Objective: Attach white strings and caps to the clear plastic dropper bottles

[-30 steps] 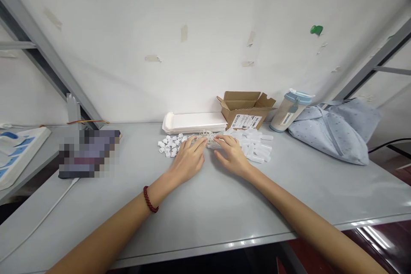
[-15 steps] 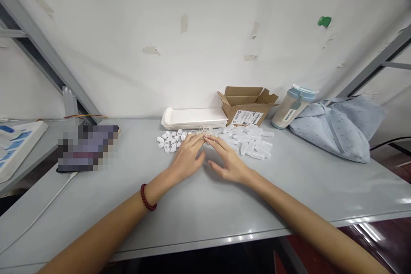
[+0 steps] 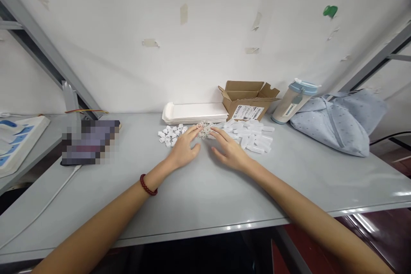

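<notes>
My left hand (image 3: 184,149) lies over the table with fingers stretched forward and thumb apart. Its fingertips are at a small pale ring (image 3: 199,125) on the left side of a heap of thin off-white pieces (image 3: 204,130); whether they touch it I cannot tell. Opposite, my right hand (image 3: 230,150) is also open, fingertips at the heap's right edge, nothing visible in its grasp. Several small white caps (image 3: 167,136) are scattered beyond the left hand. Past the right hand is a pile of translucent plastic tubes (image 3: 253,136), partly covered by its fingers.
Behind the heap are stacked white trays (image 3: 197,112) and an open cardboard box (image 3: 245,102). A tumbler (image 3: 290,103) and a pale blue cloth bag (image 3: 330,126) stand right. A pixelated device (image 3: 90,142) with a white cable (image 3: 48,203) lies left on the grey table (image 3: 199,205).
My hands have moved apart from where their fingertips met, uncovering the heap of off-white pieces between them. The camera view has shifted slightly.
</notes>
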A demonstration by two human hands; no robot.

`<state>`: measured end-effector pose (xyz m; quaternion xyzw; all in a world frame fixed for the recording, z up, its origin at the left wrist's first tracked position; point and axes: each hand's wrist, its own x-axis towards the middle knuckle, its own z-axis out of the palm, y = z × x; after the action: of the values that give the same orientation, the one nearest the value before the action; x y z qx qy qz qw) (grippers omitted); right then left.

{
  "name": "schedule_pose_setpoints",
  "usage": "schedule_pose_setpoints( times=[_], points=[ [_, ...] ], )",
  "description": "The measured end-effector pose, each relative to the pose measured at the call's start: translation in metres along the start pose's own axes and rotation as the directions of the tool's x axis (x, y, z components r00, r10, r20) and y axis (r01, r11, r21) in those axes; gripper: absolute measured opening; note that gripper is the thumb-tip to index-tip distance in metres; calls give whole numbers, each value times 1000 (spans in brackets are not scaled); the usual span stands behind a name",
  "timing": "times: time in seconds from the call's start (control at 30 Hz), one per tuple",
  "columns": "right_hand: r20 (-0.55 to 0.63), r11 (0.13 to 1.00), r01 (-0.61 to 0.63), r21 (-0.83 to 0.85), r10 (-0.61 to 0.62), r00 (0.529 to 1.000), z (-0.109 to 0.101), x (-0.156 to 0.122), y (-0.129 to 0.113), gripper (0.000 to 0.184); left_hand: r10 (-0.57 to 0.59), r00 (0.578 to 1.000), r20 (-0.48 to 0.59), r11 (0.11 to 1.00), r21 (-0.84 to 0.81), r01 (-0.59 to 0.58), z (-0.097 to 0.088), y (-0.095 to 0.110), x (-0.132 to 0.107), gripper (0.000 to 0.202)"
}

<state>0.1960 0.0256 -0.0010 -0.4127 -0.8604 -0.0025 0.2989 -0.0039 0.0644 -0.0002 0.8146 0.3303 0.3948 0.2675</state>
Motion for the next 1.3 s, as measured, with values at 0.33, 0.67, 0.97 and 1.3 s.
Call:
schedule_pose_setpoints(
  times=[0.33, 0.67, 0.97, 1.3],
  points=[
    [223, 903, 37, -429, 65, 973, 0, -1, -2, 34, -225, 971, 76, 875, -423, 236, -18, -3, 8, 65],
    [236, 904, 43, -425, 65, 970, 0, 1, 1, 24, -291, 939, 184, 726, -597, 342, -24, 1, 9, 64],
    [201, 938, 39, -345, 33, 979, 1, 0, -2, 23, -428, 899, 92, 502, -803, 321, -29, 5, 12, 29],
    [134, 974, 24, -226, 7, 991, -7, 0, -6, 22, -477, 877, 63, 471, -824, 315, -32, -6, 13, 16]
  ],
)
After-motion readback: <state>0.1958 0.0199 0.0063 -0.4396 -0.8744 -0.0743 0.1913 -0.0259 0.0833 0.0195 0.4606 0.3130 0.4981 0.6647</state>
